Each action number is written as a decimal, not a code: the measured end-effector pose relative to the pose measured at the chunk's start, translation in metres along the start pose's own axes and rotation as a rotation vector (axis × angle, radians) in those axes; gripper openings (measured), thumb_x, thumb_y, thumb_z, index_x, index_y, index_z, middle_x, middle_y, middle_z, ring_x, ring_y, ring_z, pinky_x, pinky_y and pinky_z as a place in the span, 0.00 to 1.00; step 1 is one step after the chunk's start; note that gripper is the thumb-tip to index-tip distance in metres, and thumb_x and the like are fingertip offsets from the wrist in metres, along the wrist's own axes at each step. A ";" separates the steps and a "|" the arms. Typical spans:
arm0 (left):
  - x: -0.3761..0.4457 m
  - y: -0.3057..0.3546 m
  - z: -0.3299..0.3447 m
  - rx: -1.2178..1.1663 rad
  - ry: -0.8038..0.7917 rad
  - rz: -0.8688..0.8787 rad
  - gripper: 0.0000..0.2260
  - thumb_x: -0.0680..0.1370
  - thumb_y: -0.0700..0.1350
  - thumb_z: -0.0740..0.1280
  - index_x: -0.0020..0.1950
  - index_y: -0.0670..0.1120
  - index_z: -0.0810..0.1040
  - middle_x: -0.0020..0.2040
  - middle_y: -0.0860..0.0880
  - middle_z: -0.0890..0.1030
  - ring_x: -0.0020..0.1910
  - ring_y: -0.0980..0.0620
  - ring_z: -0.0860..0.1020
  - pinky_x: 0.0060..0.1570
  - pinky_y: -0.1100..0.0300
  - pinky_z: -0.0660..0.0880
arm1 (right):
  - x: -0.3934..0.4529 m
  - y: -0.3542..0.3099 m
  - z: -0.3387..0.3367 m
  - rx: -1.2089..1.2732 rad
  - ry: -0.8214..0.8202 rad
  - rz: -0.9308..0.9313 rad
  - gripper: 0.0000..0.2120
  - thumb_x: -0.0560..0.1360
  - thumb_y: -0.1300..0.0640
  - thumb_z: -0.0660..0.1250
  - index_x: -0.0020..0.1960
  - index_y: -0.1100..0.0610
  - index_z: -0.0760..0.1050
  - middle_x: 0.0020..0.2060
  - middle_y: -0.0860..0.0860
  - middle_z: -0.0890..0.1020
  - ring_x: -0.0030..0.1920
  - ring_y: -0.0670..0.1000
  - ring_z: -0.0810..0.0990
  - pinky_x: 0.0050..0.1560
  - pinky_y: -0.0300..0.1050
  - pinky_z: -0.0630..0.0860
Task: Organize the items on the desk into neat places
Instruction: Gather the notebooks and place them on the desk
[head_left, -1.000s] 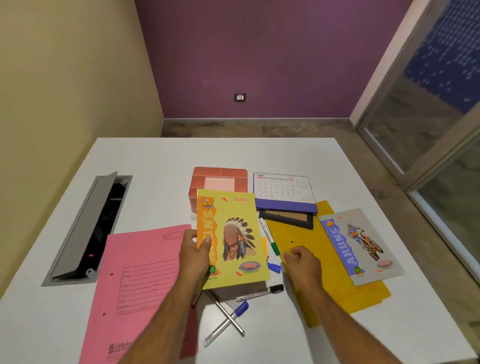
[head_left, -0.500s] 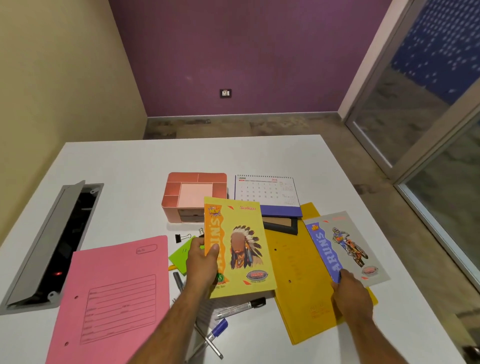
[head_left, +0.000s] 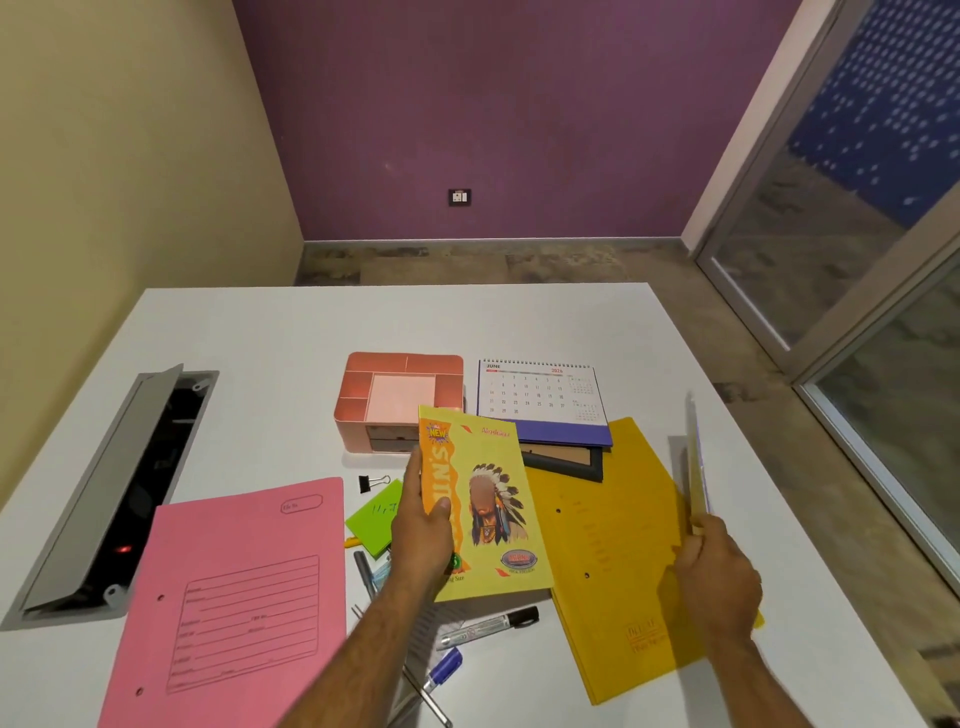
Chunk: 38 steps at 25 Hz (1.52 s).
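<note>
My left hand (head_left: 423, 535) grips a yellow notebook (head_left: 485, 512) with a feathered-headdress picture, held above the white desk (head_left: 291, 332). My right hand (head_left: 719, 577) holds a grey notebook (head_left: 697, 467) lifted on edge over the yellow folder (head_left: 613, 551). A pink folder (head_left: 234, 597) lies at the left. Markers and pens (head_left: 483, 626) lie under and below the yellow notebook. A green sticky pad (head_left: 375, 514) and a black binder clip (head_left: 371, 483) sit between the folders. A pink desk organizer (head_left: 397, 397), a desk calendar (head_left: 540, 397) and a dark picture frame (head_left: 563, 460) are behind.
An open grey cable hatch (head_left: 109, 493) is set into the desk at the left. A glass door (head_left: 857, 218) stands to the right, past the desk's edge. Yellow and purple walls meet behind the desk.
My right hand went right to the grey notebook, took hold of it and raised it on edge off the yellow folder. My left hand kept holding the yellow notebook.
</note>
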<state>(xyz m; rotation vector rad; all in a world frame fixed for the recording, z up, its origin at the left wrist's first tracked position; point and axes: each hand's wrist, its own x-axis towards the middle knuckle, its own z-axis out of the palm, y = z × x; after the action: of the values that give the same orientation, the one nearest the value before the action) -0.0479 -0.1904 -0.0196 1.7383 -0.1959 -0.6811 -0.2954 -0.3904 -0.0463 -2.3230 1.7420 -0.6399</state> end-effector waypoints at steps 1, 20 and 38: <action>-0.001 0.001 0.002 0.034 -0.011 0.025 0.31 0.81 0.37 0.60 0.72 0.71 0.58 0.65 0.57 0.77 0.58 0.49 0.79 0.54 0.44 0.79 | -0.001 -0.008 -0.003 0.087 0.054 0.010 0.19 0.78 0.53 0.54 0.57 0.63 0.78 0.37 0.60 0.83 0.33 0.60 0.79 0.35 0.52 0.78; -0.009 0.036 -0.013 -0.213 -0.006 0.099 0.20 0.71 0.44 0.75 0.61 0.55 0.76 0.53 0.52 0.84 0.49 0.48 0.84 0.48 0.44 0.82 | -0.131 -0.182 -0.002 0.442 -0.001 -0.805 0.09 0.82 0.53 0.53 0.49 0.51 0.72 0.54 0.52 0.85 0.54 0.49 0.84 0.44 0.43 0.83; 0.013 0.045 -0.124 -0.307 0.108 0.125 0.25 0.75 0.31 0.68 0.68 0.50 0.72 0.59 0.48 0.81 0.54 0.48 0.82 0.50 0.54 0.80 | -0.067 -0.241 0.004 1.022 -0.910 0.370 0.14 0.83 0.57 0.56 0.55 0.61 0.79 0.45 0.58 0.87 0.43 0.58 0.86 0.41 0.51 0.82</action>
<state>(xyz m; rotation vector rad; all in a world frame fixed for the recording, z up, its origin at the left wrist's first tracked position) 0.0388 -0.1064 0.0345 1.4504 -0.1165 -0.4957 -0.0984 -0.2540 0.0265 -1.2027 0.9760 -0.2155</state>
